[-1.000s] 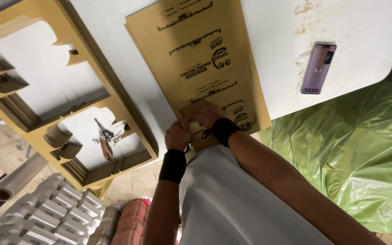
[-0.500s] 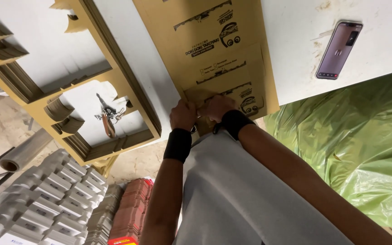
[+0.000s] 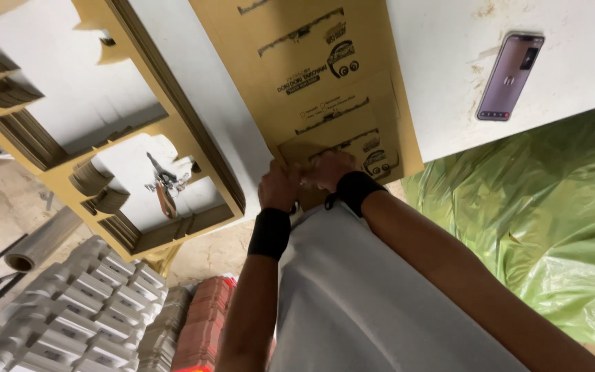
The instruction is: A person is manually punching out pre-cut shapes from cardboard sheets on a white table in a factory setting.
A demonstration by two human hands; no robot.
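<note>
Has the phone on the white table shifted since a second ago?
No. The phone keeps its spot beside the table's corner and the printed cardboard sheet; only the head camera swung.

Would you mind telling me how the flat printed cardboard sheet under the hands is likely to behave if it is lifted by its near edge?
The cardboard sheet looks thin, so it would probably feel light and sag or bend. Both the left hand and right hand grip its near edge, suggesting it folds readily. On the white table it would likely slide easily.

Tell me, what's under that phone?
The phone lies flat on a white table with a few brownish stains. The bit of table right beneath it is covered, so nothing there shows. Flat brown cardboard lies beside it, apart from it.
</note>
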